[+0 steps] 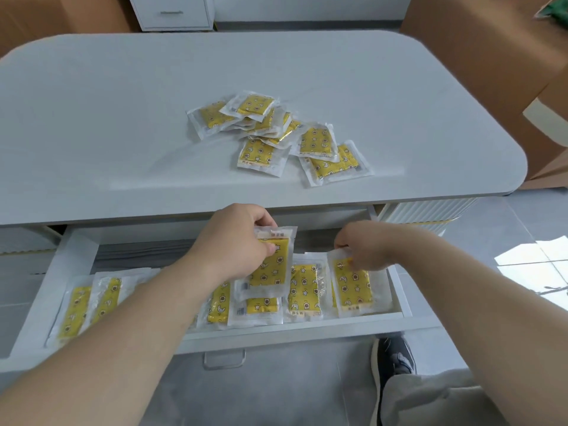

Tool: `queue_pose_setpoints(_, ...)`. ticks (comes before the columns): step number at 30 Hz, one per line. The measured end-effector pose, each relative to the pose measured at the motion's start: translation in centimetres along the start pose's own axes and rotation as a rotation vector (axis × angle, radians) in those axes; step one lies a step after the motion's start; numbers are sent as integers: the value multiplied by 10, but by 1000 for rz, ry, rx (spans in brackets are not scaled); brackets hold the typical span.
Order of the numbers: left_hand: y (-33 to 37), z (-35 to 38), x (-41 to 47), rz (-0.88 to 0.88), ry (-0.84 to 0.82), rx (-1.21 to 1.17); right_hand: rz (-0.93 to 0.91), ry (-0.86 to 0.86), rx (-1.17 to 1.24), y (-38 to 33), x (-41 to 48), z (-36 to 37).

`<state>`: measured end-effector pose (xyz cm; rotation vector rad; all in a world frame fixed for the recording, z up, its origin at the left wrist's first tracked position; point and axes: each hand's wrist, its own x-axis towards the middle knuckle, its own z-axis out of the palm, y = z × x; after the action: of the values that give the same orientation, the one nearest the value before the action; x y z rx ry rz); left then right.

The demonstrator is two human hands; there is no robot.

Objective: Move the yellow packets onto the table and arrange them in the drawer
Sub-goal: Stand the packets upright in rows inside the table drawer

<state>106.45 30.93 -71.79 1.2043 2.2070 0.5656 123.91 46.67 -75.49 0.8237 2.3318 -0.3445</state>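
The drawer stands pulled out below the near edge of the tabletop. The left hand pinches a yellow packet by its upper end between thumb and curled fingers, holding it tilted over the drawer's middle. The right hand pinches the top of a second packet at the drawer's right end. A row of packets lies along the drawer's front edge. A loose pile of packets sits around the tabletop's middle, spreading toward its near edge.

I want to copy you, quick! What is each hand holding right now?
Left hand: grips a yellow packet over the drawer.
Right hand: pinches the top of the rightmost packet in the drawer.
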Motion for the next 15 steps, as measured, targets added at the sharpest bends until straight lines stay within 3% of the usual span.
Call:
queue_pose_setpoints(4, 0, 5, 3, 2, -30, -23, 35, -24, -27, 2, 9, 19)
queue_pose_setpoints(10, -1, 11, 8, 5, -59, -41, 135, 137, -248, -3, 18, 40)
queue_pose_setpoints(15, -1, 19, 14, -12, -104, -68, 195, 128, -239, -7, 11, 29)
